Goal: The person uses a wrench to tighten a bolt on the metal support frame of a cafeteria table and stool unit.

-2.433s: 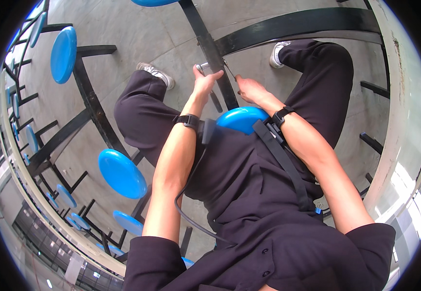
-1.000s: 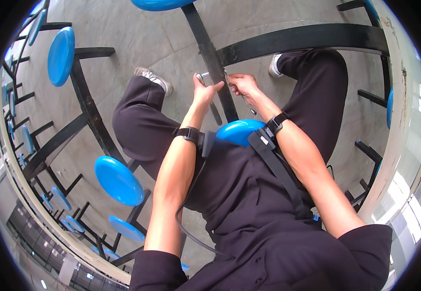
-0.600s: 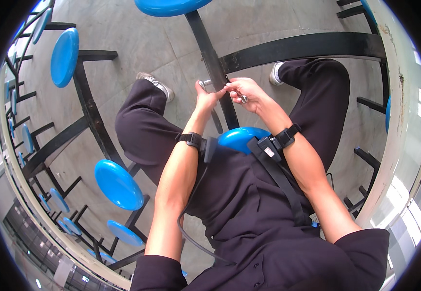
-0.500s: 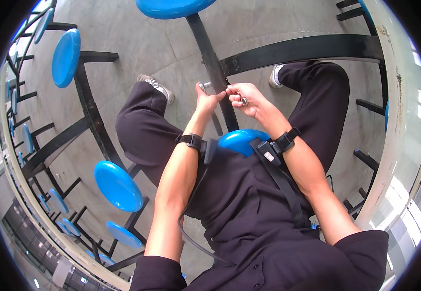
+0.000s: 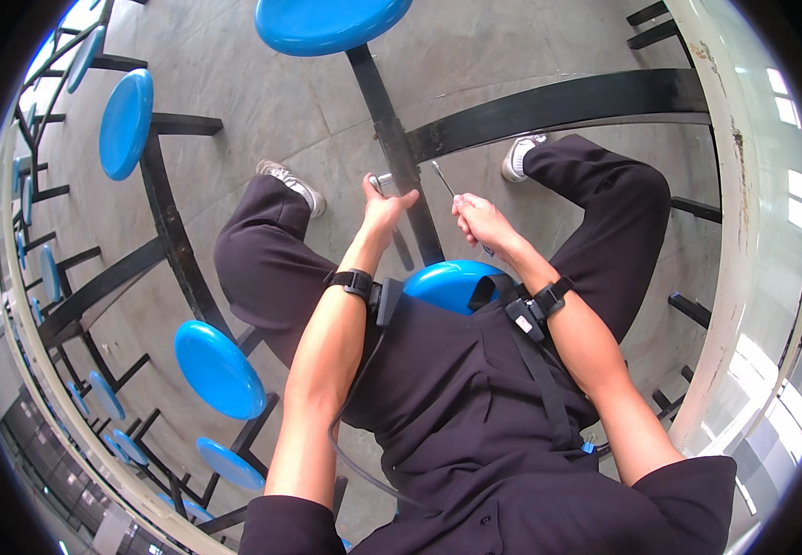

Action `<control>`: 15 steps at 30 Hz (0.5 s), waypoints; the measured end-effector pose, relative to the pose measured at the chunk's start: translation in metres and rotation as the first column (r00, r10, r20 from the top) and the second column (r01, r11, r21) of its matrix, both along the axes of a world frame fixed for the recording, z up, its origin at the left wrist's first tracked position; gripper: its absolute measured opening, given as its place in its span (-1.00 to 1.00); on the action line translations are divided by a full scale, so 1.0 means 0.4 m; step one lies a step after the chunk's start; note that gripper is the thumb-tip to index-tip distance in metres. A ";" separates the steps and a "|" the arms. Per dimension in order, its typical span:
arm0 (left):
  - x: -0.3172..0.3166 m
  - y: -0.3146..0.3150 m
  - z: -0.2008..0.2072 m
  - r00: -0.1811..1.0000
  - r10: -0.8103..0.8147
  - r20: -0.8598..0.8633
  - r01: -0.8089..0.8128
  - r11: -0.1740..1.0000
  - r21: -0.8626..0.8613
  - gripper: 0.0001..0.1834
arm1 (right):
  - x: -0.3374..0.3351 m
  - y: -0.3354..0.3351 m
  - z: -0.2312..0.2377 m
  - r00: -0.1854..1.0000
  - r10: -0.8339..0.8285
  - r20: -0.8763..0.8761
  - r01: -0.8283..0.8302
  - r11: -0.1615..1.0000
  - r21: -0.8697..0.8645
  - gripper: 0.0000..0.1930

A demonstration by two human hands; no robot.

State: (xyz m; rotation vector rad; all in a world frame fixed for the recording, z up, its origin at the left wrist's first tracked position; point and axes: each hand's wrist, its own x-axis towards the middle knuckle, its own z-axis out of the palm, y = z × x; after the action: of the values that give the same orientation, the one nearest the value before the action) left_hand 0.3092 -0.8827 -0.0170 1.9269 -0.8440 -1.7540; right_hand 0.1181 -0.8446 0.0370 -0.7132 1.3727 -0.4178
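My left hand (image 5: 385,211) is beside the left face of a black metal bar (image 5: 401,166), closed around a short silver metal tool (image 5: 381,179) whose far end meets the bar. Its thumb stretches across onto the bar. Right of the bar, my right hand (image 5: 480,222) grips a slim silver wrench (image 5: 444,177). The wrench's small head points up and left, apart from the bar, and its other end shows below my fingers. Any bolt in the bar is too small to make out.
A blue round seat (image 5: 447,285) lies close in front of my body, and another blue seat (image 5: 331,23) tops the bar's far end. A black curved beam (image 5: 567,108) joins the bar on the right. More seats (image 5: 219,370) on black frames stand at left; a pale rail (image 5: 729,213) runs at right.
My right hand has drawn back from the bar, down and right, and the wrench's shaft now shows. My left hand stays at the bar, its tool slightly lower in view.
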 end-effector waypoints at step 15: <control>0.011 0.005 -0.004 0.999 0.023 -0.046 -0.024 0.999 -0.025 0.13 | 0.026 0.017 -0.150 0.999 0.037 -0.025 -0.038 0.998 -0.040 -0.69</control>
State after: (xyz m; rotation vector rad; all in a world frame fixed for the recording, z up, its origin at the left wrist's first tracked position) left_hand 0.3135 -0.8805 -0.0185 1.8658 -0.8209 -1.7579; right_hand 0.1285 -0.8379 -0.0229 -0.7786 1.3746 -0.4097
